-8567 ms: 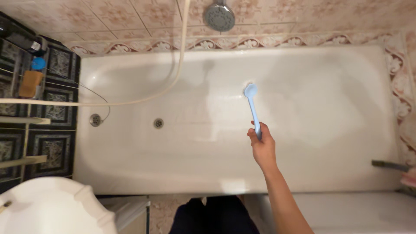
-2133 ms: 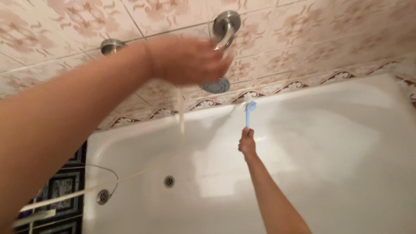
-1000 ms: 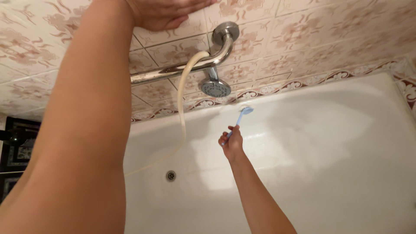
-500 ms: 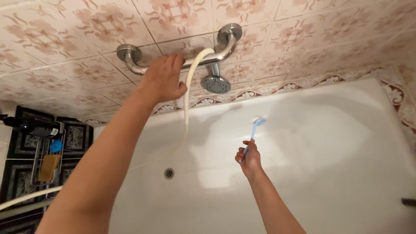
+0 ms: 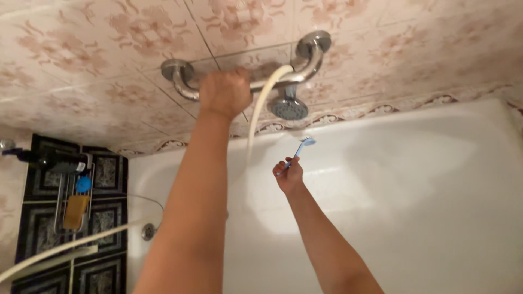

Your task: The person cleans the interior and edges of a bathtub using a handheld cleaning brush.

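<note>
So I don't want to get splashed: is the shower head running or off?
Off, it seems: no water shows below the shower head, which hangs from the grab bar gripped by the left hand.

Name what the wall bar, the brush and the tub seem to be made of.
Wall bar: polished metal, probably chromed, going by its mirror shine. Brush: light blue, likely plastic, with an even matt colour. Tub: glossy white, enamel or acrylic; the look cannot settle which.

A dark bottle with a pale rectangular label lies on its side at the top of a wire rack fixed to the black patterned wall tiles at the left. Just below it in the rack sits a round blue cap, above an amber-orange container. No signs or screens show.
</note>
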